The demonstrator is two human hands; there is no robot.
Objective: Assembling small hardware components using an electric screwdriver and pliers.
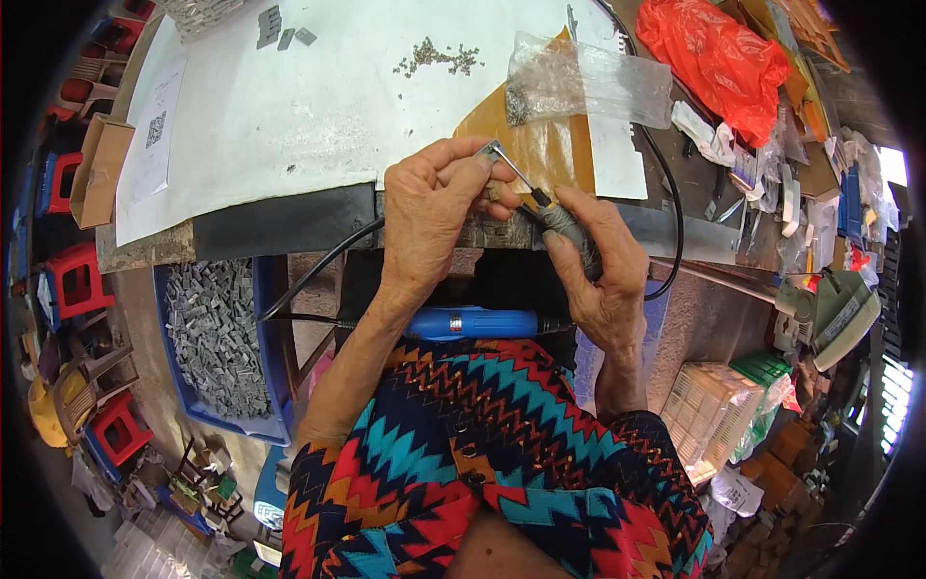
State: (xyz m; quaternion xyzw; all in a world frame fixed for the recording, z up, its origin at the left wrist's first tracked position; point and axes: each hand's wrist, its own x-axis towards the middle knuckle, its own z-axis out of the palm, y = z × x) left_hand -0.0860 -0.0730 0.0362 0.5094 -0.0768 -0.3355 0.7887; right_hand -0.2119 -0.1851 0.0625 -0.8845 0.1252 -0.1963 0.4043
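Note:
My left hand (pixel 434 198) pinches a small grey metal piece (pixel 490 151) above the table's front edge. My right hand (pixel 606 265) is wrapped round a screwdriver (pixel 569 232) with a dark grey, bound-looking handle. The thin shaft slants up to the left, and its tip meets the metal piece; the exact contact is too small to tell. Below the hands, a blue corded electric screwdriver (pixel 473 323) lies across my lap. A heap of tiny dark parts, seemingly screws (pixel 439 60), is spread on the white sheet (pixel 318 106).
A blue bin (pixel 280 386) full of small grey metal pieces stands below left. A few flat grey pieces (pixel 270 27) lie at the back. Brown paper (pixel 569 145), a clear plastic bag (pixel 617 82) and a red bag (pixel 714 58) are right. A black cable (pixel 670 174) loops past my right hand.

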